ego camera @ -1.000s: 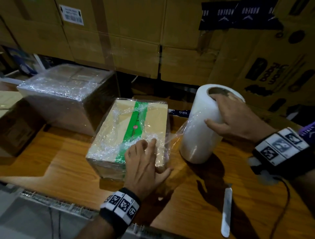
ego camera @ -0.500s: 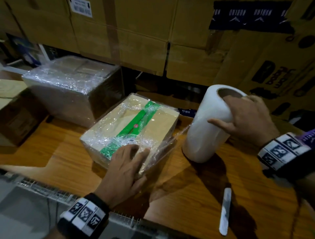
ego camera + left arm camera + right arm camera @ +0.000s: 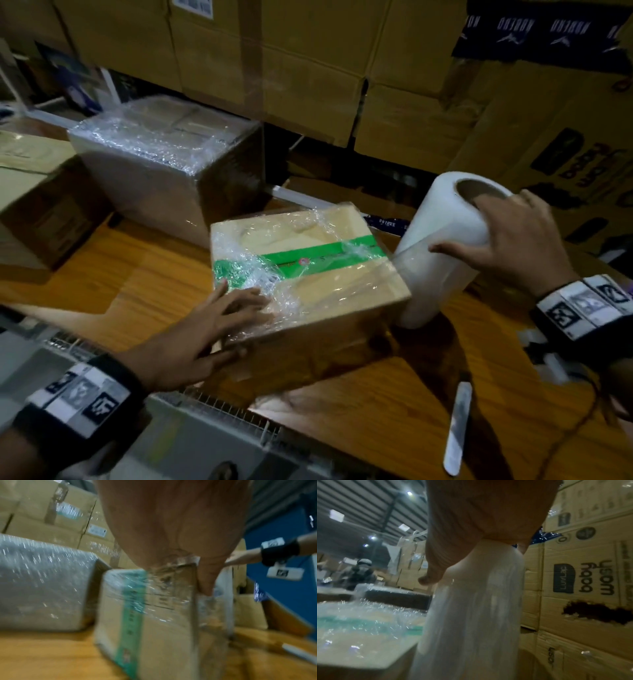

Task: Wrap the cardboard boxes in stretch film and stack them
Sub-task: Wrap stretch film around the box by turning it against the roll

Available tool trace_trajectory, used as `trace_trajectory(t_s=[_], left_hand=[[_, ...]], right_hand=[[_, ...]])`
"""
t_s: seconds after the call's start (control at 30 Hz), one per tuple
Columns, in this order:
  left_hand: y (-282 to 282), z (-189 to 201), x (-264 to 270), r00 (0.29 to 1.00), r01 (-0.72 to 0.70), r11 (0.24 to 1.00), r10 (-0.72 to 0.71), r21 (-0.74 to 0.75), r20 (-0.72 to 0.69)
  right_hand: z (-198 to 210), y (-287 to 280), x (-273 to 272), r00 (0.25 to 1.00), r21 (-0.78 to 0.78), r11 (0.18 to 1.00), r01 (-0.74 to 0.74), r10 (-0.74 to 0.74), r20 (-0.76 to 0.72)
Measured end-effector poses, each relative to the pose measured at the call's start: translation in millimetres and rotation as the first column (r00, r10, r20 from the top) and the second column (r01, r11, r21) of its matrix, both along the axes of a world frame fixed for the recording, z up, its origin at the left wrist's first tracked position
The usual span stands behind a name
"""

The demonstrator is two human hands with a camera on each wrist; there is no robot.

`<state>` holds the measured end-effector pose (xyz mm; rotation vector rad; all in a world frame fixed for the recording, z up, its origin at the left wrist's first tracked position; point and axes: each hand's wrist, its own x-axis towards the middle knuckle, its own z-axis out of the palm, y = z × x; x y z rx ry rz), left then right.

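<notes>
On the wooden counter (image 3: 144, 277), before stacked cartons, the half-wrapped box (image 3: 308, 260) sits tilted beside the film roll (image 3: 435, 250). The left hand (image 3: 205, 329) presses flat-fingered on its slick corner; the right hand (image 3: 513, 246) clasps the roll's top. The box looks light and stiff (film slippery), so it is best taken by its edges.

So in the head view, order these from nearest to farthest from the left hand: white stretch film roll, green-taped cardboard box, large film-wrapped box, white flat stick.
1. Green-taped cardboard box: under the left hand.
2. White stretch film roll: right of it.
3. Large film-wrapped box, behind, and white flat stick, front right: too close to call.
</notes>
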<state>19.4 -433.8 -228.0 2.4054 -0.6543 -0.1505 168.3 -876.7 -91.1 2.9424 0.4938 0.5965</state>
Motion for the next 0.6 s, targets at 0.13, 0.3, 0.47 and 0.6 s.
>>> trace_trajectory(t_s=[0.13,0.3,0.47,0.6], left_hand=[[13,17,8,1.000,0.001,1.000,-0.001,-0.017,-0.013],[-31,34,14,0.932,-0.269,0.962,0.250,0.040,0.261],[-63,17,15,0.787,-0.543,0.828,0.560,-0.140,0.259],[-76,16,12,0.766,-0.531,0.846,0.460,0.040,0.449]], right_hand=[[-4,7,-7,1.000,0.048,0.999,0.004,-0.005,0.004],[-6,8,-9,1.000,0.056,0.998,0.007,-0.008,0.018],[-6,11,-11,1.000,0.056,0.998,0.009,-0.010,0.018],[-3,6,-12,1.000,0.055,0.998,-0.031,0.031,0.001]])
